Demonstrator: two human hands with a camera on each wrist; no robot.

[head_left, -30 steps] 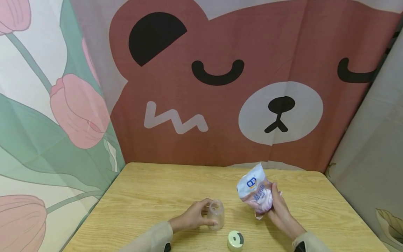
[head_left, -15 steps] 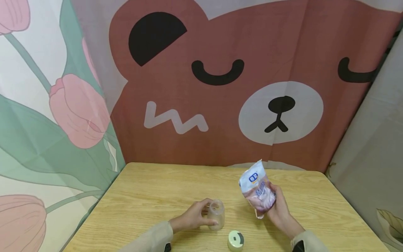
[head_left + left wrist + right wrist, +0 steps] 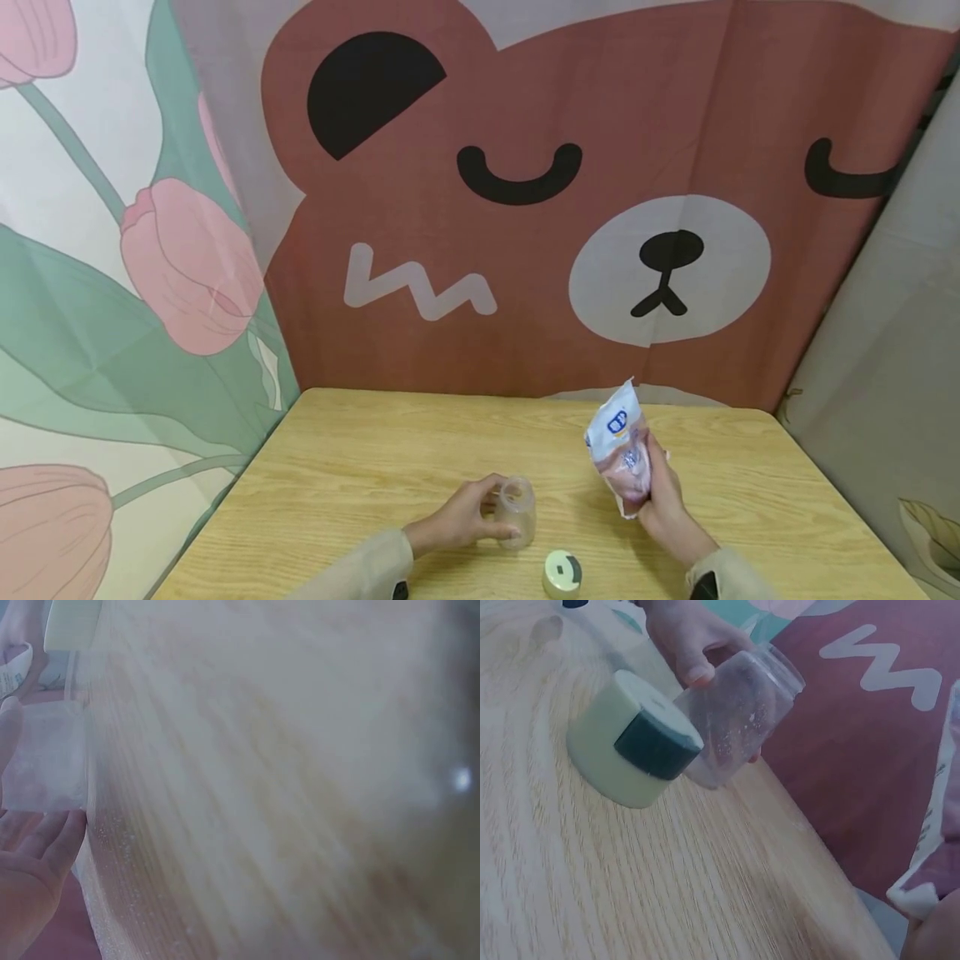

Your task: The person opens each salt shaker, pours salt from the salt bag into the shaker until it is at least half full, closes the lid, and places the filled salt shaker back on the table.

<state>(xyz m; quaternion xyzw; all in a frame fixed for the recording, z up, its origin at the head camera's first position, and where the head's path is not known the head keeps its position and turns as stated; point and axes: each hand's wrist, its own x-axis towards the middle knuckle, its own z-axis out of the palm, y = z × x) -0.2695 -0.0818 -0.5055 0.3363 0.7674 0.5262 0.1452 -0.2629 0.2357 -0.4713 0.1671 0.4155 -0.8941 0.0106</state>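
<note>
My left hand (image 3: 457,518) grips a clear, uncapped jar (image 3: 517,515) that stands upright on the table, fingers behind it and thumb in front. Inside the jar (image 3: 739,712), the right wrist view shows a few small white specks on the wall. My right hand (image 3: 666,500) holds a pink and white plastic packet (image 3: 621,454) with blue lettering above the table, its pale end tilted up. A pale yellow-green lid (image 3: 561,573) with a dark patch sits on the table, in front of the jar and apart from it.
The wood-grain table (image 3: 360,450) reaches back to a curtain (image 3: 420,350) printed with a bear's face. Another curtain (image 3: 180,400) with tulips hangs along the left side, and a pale one (image 3: 885,400) on the right.
My right hand has turned the packet, so its printed front shows narrower, and it has shifted slightly to the right. My left hand, the jar and the lid stay put.
</note>
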